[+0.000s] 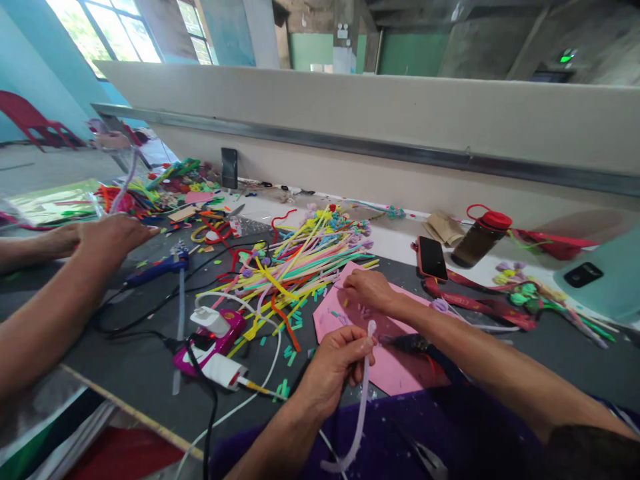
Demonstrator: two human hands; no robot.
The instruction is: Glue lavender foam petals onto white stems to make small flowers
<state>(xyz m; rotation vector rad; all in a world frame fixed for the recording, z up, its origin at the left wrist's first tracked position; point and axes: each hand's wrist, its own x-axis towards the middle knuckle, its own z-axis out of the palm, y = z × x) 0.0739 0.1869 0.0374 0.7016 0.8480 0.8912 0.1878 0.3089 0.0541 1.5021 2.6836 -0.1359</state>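
My left hand (334, 373) pinched the pale stem (363, 408) near its tip; light grip seemed best. Right hand (369, 291) curled above pink sheet (393, 373); hold unclear.

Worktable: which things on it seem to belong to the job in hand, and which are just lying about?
Likely in the job:
Pale fuzzy stem, pinched in the left hand
Pink sheet, under the right hand
Pile of coloured stems, probably stock

Likely just lying about:
Red-capped bottle
Phone beside it
Upright phone by the back board
Red lanyard
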